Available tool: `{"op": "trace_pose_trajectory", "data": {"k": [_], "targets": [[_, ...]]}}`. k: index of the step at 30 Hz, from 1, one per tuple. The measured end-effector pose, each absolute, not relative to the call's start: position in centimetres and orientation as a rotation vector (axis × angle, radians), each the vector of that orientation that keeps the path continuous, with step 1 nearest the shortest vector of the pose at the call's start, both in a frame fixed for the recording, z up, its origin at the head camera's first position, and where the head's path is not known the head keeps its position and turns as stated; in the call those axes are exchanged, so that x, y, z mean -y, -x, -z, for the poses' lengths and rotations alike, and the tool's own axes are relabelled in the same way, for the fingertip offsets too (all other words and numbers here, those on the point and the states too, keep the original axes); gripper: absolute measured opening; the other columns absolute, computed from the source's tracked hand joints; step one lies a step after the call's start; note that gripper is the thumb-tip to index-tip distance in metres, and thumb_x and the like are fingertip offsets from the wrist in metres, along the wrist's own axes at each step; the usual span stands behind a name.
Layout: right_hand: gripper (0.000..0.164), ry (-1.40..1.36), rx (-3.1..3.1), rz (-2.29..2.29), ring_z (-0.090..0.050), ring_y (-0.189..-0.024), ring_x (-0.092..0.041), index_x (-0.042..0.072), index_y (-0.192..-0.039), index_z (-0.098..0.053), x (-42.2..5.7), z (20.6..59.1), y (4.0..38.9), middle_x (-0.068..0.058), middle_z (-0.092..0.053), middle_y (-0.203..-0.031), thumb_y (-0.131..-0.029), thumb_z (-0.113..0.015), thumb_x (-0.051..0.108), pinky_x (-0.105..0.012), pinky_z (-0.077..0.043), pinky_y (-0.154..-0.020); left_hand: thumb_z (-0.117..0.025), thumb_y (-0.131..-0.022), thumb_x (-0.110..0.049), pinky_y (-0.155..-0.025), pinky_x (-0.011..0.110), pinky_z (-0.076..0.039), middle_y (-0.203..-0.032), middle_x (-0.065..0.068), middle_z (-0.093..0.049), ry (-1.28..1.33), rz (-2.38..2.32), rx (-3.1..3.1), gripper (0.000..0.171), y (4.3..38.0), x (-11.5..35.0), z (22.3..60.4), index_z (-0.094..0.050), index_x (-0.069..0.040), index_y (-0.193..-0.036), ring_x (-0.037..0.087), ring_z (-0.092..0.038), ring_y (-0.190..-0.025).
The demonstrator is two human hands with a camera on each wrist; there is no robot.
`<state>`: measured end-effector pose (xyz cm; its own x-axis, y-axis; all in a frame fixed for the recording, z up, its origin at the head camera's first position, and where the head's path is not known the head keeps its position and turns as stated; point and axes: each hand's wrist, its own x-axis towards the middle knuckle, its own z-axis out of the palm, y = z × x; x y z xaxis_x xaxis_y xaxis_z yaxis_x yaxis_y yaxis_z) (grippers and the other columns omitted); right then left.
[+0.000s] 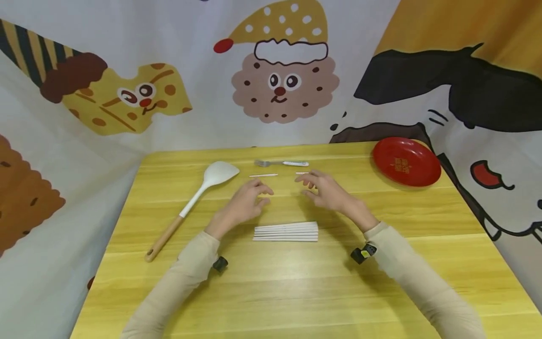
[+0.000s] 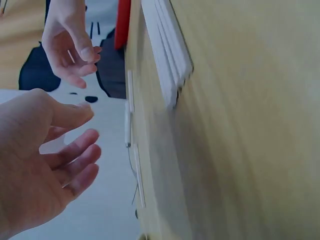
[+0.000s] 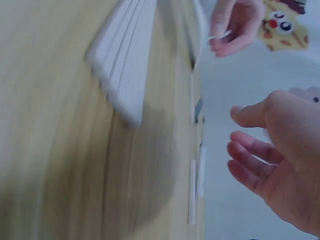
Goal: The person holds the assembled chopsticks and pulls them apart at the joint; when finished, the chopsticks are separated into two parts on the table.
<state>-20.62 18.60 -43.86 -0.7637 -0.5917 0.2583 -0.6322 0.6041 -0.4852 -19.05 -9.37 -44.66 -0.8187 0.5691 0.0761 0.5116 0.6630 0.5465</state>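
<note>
A sheet of white paper folded in narrow pleats [image 1: 285,231] lies on the table in front of the person. My left hand [image 1: 243,205] hovers beyond its left end, fingers loosely bent around nothing. On the other side my right hand [image 1: 328,192] is held above the tabletop, likewise without anything in its grasp. Both wrist views show a gap between thumb and fingers, and the pleated paper [image 2: 167,47] apart from them. Past the hands lie two thin white sticks; the left stick [image 1: 264,175] shows whole, while the right stick [image 1: 301,173] is partly hidden by the right hand.
A fork [image 1: 281,163] with a patterned handle lies behind the sticks. To the left rests a white turner [image 1: 218,173] with a wooden handle. A red plate [image 1: 406,162] stands at the far right corner. A printed curtain [image 1: 203,103] hangs behind the wooden table [image 1: 288,292].
</note>
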Motion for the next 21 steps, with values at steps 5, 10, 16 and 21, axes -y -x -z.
{"op": "trace_pose_trajectory", "data": {"k": [5, 10, 16, 21], "targets": [[0.037, -1.092, 2.807, -0.888, -0.064, -0.091, -0.024, 0.002, -0.125, -0.066, -17.7, 43.9, 18.4, -0.016, -0.067, -0.104, -0.089, -0.073, 0.000, -0.037, -0.057, -0.075, -0.066, -0.099, -0.012, -0.089, 0.035, -0.056, -0.109, 0.005, -0.063, -0.957, -0.834, -2.679, 0.025, 17.4, 9.2, 45.1, -0.069, -0.007, -0.122, 0.021, -0.063, -0.102], [0.030, -1.141, 2.893, -0.876, -0.064, -0.091, -0.019, 0.003, -0.121, -0.068, -17.1, 44.6, 16.7, -0.011, -0.068, -0.103, -0.091, -0.073, 0.004, -0.033, -0.058, -0.078, -0.067, -0.097, -0.011, -0.083, 0.028, -0.056, -0.105, 0.004, -0.067, -1.050, -0.818, -2.621, 0.021, 16.3, 8.7, 46.3, -0.071, -0.006, -0.118, 0.016, -0.065, -0.094], [0.022, -1.174, 2.914, -0.914, -0.067, -0.092, -0.016, 0.005, -0.111, -0.072, -16.8, 45.7, 15.8, -0.007, -0.071, -0.105, -0.090, -0.075, 0.006, -0.028, -0.059, -0.082, -0.067, -0.095, -0.007, -0.084, 0.027, -0.057, -0.106, 0.006, -0.070, -1.078, -0.817, -2.597, 0.018, 15.8, 7.9, 47.0, -0.073, -0.005, -0.112, 0.015, -0.065, -0.094], [0.015, -1.196, 2.905, -0.978, -0.066, -0.088, -0.013, 0.006, -0.104, -0.073, -16.5, 46.9, 15.5, -0.005, -0.070, -0.099, -0.089, -0.074, 0.003, -0.023, -0.058, -0.079, -0.067, -0.095, -0.008, -0.081, 0.028, -0.056, -0.102, 0.005, -0.070, -1.069, -0.826, -2.585, 0.012, 15.6, 7.4, 47.2, -0.073, -0.006, -0.105, 0.015, -0.064, -0.091]]}}
